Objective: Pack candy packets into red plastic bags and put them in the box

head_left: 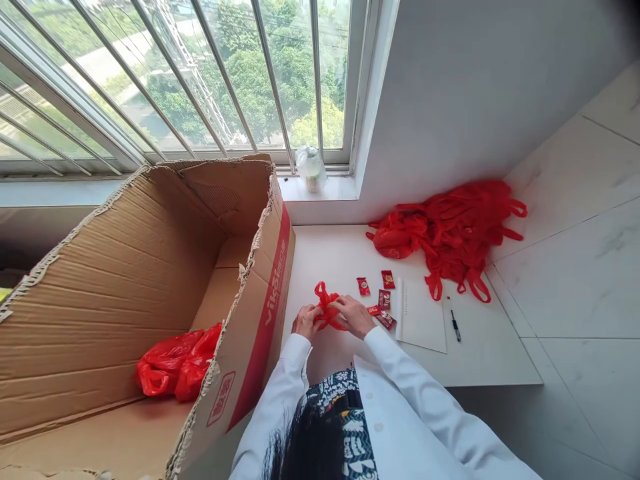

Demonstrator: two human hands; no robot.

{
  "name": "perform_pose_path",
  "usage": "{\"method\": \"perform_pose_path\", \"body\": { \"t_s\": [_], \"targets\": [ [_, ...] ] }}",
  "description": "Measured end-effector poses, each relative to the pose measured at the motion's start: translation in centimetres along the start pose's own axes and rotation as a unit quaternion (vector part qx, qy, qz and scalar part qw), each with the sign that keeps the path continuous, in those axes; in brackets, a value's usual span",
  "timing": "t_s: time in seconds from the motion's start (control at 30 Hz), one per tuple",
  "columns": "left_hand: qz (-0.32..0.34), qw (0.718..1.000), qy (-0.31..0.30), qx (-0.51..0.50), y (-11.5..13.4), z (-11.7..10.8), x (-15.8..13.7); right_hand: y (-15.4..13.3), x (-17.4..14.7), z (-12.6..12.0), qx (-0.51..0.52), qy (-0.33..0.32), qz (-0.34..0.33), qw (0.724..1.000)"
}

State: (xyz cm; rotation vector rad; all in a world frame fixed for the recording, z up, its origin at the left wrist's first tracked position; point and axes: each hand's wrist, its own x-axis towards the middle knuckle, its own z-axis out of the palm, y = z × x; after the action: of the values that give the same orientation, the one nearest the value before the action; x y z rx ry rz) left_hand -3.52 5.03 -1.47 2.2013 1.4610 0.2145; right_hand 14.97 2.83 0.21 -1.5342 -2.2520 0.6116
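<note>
Both hands are closed on one red plastic bag [327, 313] over the white table, close to the cardboard box. My left hand [306, 321] pinches its left side, and my right hand [354, 316] grips the right side. A loop of the bag stands up between them; what is inside it, if anything, is hidden. Just right of my right hand lie several small red snack packets [385, 299], one of them partly beside the wrist. Inside the large cardboard box [255, 293] rest red plastic bags [175, 363], bunched on the bottom.
A heap of red bags [450, 227] lies against the wall at the table's back right. A white notepad [423, 317] and a black pen [455, 323] lie right of the packets. On the windowsill stands a container in clear plastic [311, 170]. The table's right edge [520, 340] meets a tiled wall.
</note>
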Motion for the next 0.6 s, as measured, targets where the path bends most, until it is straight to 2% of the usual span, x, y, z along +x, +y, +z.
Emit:
{"method": "perform_pose_path", "body": {
  "t_s": [0.07, 0.17, 0.3, 0.37, 0.47, 0.6],
  "targets": [
    [0.005, 1.0, 0.011, 0.0, 0.2, 0.3, -0.3, -0.8, 1.3, 1.0, -0.072, -0.057, -0.001, 0.996],
    [-0.002, 0.999, 0.033, 0.001, -0.6, 0.5, -1.1, -0.2, 1.3, 1.4, -0.115, -0.097, 0.047, 0.987],
    [-0.021, 0.997, 0.068, -0.003, -2.6, 0.4, -2.1, 1.2, -0.8, 0.5, -0.111, -0.087, 0.076, 0.987],
    [-0.016, 0.997, 0.075, -0.007, -3.0, 0.5, -2.1, 0.7, -1.4, 0.4, -0.09, -0.073, 0.05, 0.992],
    [0.013, 0.998, 0.066, -0.01, -2.6, 0.8, -1.5, -1.2, -0.4, 1.4, -0.093, -0.062, -0.015, 0.994],
    [0.015, 0.997, 0.075, -0.005, -1.8, 0.6, -1.1, -2.3, 1.5, 2.5, -0.119, -0.064, 0.013, 0.991]
  ]
}}
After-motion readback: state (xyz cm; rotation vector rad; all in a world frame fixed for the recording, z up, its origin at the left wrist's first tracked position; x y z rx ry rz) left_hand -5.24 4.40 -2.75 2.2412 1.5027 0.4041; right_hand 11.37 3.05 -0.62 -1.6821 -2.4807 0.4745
